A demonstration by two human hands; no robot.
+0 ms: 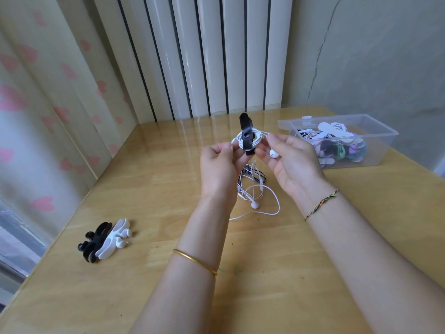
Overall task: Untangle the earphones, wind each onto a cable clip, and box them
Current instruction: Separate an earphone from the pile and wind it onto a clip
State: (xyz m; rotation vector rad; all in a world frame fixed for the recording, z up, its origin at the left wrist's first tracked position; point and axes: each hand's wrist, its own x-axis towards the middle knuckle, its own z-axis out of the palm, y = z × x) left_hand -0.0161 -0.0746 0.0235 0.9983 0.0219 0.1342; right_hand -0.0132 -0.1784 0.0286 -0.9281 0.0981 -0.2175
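Both hands are raised above the table (168,179), just 12 o'clock of frame centre. The left hand (220,162) has its fingers curled and grips a black clip (246,136) by its lower left side, thumb and forefinger pressed together at the 9 o'clock edge of the coil. The clip stands nearly upright, with a white cord (258,137) wound in several loops around its middle. The right hand (289,162) pinches the loose end of the cord between thumb and forefinger at 3 o'clock of the clip, its other fingers loosely bent. 1 earbud (274,154) hangs against that palm. Under the hands, at 6 o'clock of the clip, a tangle (252,189) of white and dark earphones lies on the table. Spare clips (103,238), black and white, sit in a small heap at 8 o'clock, well apart. A clear box (382,150) at 2 o'clock holds wound earphones on clips of several colours. The left wrist wears a gold bangle (195,260), the right a braided bracelet (321,203). A white radiator (204,56) stands at 12 o'clock, and a heart-print curtain (48,92) hangs at 10 o'clock.
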